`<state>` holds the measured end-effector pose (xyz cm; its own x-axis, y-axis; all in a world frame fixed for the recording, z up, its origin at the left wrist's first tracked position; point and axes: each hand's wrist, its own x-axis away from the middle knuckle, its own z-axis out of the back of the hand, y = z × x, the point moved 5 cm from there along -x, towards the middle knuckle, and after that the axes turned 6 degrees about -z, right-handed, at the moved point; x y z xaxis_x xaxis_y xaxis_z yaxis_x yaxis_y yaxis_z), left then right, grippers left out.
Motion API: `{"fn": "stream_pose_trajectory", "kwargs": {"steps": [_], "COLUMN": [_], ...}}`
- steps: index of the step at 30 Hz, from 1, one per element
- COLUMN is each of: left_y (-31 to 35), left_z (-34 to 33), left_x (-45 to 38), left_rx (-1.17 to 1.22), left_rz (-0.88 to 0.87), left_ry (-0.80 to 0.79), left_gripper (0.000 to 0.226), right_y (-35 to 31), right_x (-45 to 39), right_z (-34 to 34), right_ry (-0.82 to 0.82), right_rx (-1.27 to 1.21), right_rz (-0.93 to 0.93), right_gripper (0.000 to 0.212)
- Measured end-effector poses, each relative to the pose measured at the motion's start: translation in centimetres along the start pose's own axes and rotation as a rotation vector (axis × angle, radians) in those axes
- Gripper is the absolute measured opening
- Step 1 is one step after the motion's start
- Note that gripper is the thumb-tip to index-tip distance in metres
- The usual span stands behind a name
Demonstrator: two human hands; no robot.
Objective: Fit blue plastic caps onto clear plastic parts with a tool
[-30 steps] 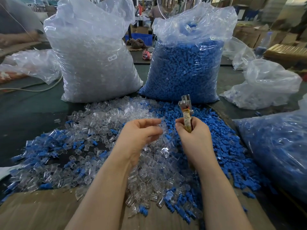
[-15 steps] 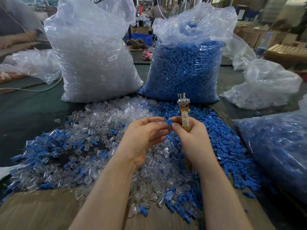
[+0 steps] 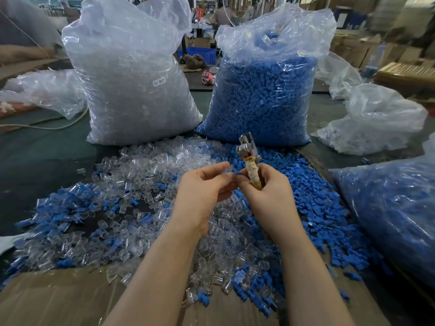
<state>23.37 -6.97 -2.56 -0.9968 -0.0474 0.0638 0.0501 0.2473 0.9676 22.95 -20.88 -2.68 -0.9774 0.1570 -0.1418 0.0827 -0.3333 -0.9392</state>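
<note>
Both of my hands are meeting above the middle of the pile, and each grip is closed on something. With my right hand [image 3: 266, 191] I am gripping the tool [image 3: 250, 161]: my fingers are curling round its wrapped, yellowish handle, and its shiny metal head is standing up above my fist, tilted a little to the left. With my left hand [image 3: 207, 187] I am pinching a small piece between thumb and fingertips; it looks like a clear part, but it is mostly hidden and I cannot tell for sure. A blue cap [image 3: 239, 174] is showing just between the two hands, touching my fingertips, beside the tool handle. Under my arms the loose clear parts [image 3: 141, 175] are lying in a wide heap on the bench [image 3: 35, 161], and the loose blue caps [image 3: 313, 203] are spreading to the right of them, with some blue ones mixed in on the left side too. A sheet of cardboard [image 3: 58, 300] is lying under the near edge of the heap. Behind the heap a big bag of clear parts [image 3: 131, 90] is standing on the left and a big bag of blue caps [image 3: 263, 95] on the right, just beside each other. Another bag of blue pieces [image 3: 395, 208] is lying at the far right.
</note>
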Motion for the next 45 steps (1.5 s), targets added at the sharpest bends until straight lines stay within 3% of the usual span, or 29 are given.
{"fn": "stream_pose_trajectory", "kwargs": {"steps": [6, 13, 26, 36, 43, 45], "left_y": [0.1, 0.4, 0.8, 1.9, 1.8, 1.6], "left_z": [0.3, -0.1, -0.4, -0.5, -0.2, -0.1], "left_x": [-0.1, 0.4, 0.8, 1.2, 0.9, 0.8], "left_rx": [-0.085, -0.051, -0.018, -0.266, -0.315, -0.314], "left_rz": [-0.076, -0.110, -0.163, -0.344, -0.356, -0.361], "left_ry": [0.073, 0.083, 0.120, 0.136, 0.137, 0.139], "left_gripper": [0.023, 0.011, 0.013, 0.022, 0.018, 0.016], "right_y": [-0.3, -0.9, -1.0, -1.1, -1.3, -1.0], "right_x": [0.0, 0.1, 0.3, 0.3, 0.4, 0.2], "right_z": [0.3, 0.4, 0.6, 0.5, 0.5, 0.5], "right_ry": [0.029, 0.067, 0.186, 0.115, 0.023, -0.024], "right_rx": [-0.077, -0.176, 0.002, -0.014, -0.027, -0.037], "right_rz": [0.041, 0.103, 0.112, 0.081, 0.090, 0.069], "right_gripper": [0.011, 0.015, 0.017, 0.010, 0.005, 0.012]}}
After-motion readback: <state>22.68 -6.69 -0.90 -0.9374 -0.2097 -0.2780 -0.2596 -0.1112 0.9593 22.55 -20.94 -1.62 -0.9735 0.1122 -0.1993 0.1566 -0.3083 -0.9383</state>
